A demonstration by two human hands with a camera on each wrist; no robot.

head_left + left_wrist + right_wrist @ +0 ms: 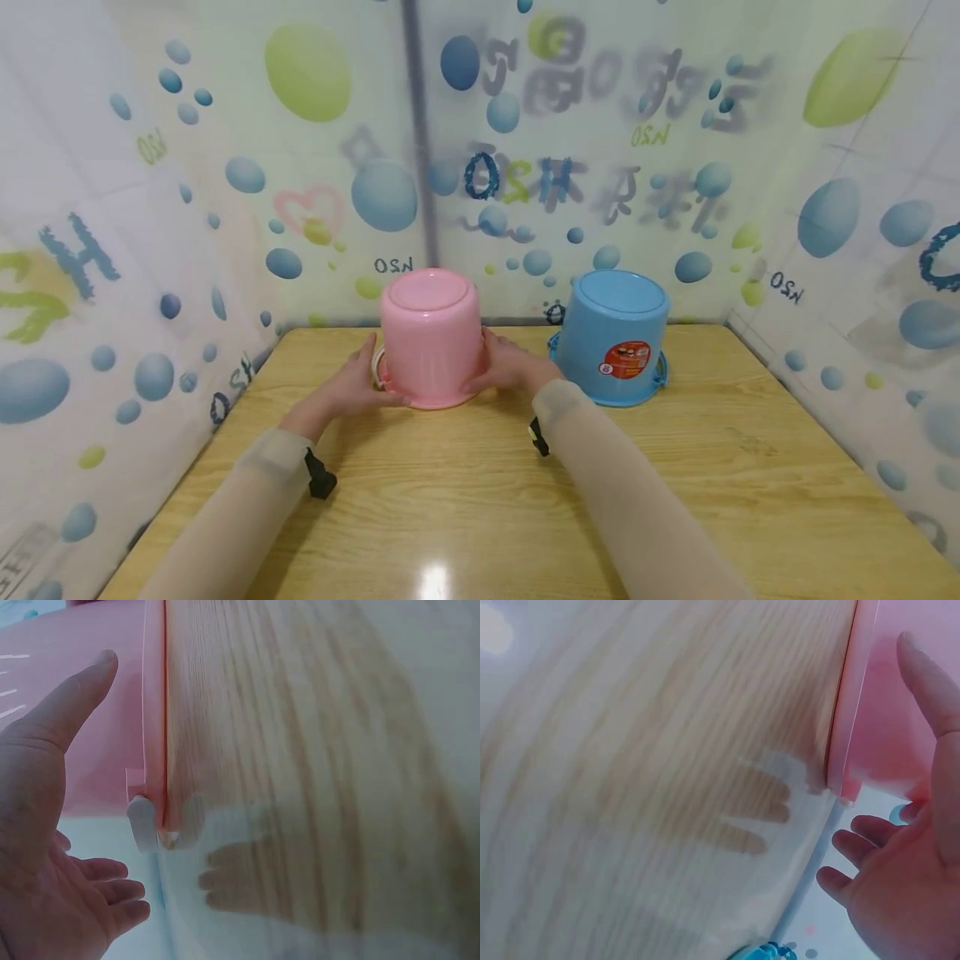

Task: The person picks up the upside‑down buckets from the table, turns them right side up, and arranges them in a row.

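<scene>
A pink bucket (431,354) stands upside down near the back of the wooden table, rim at the tabletop. My left hand (352,387) is at its left side, beside the white handle (378,367). In the left wrist view the thumb (82,694) stretches straight across the pink wall, while the fingers are spread loosely beyond the handle joint. On the opposite side is my right hand (512,365), its straight thumb (922,679) over the wall and its other fingers relaxed. The bucket's inside is hidden.
To the right a blue bucket (615,333) with a red sticker (627,360) also stands upside down, close to my right hand. The glossy wooden table (427,500) is bounded by patterned walls (480,242) at the back and both sides.
</scene>
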